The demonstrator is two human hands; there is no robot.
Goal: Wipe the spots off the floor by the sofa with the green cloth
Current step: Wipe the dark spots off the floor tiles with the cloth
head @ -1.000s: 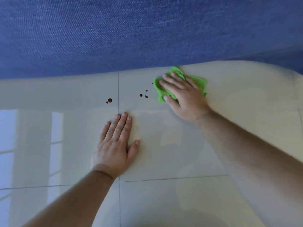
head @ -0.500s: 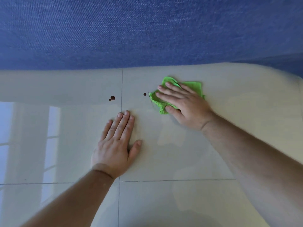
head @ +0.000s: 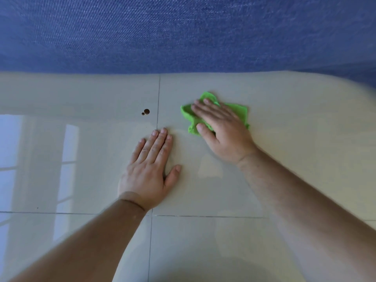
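Observation:
The green cloth [head: 237, 111] lies crumpled on the glossy cream floor tiles [head: 223, 190], just right of a grout line. My right hand [head: 219, 127] presses flat on the cloth, fingers pointing left and covering most of it. Two dark brown spots [head: 146, 111], one large and one small, sit on the tile left of the grout line, apart from the cloth. My left hand [head: 151, 169] rests flat on the floor below the spots, palm down, holding nothing. The blue sofa [head: 183, 33] fills the top of the view.
The sofa's lower edge [head: 122, 71] runs across just beyond the spots and cloth. A bright window reflection [head: 40, 159] lies on the tiles at the left. Grout lines cross below my left wrist.
My right hand slid the cloth left and down over the cluster of small spots right of the grout line; those spots no longer show. My left hand stayed planted.

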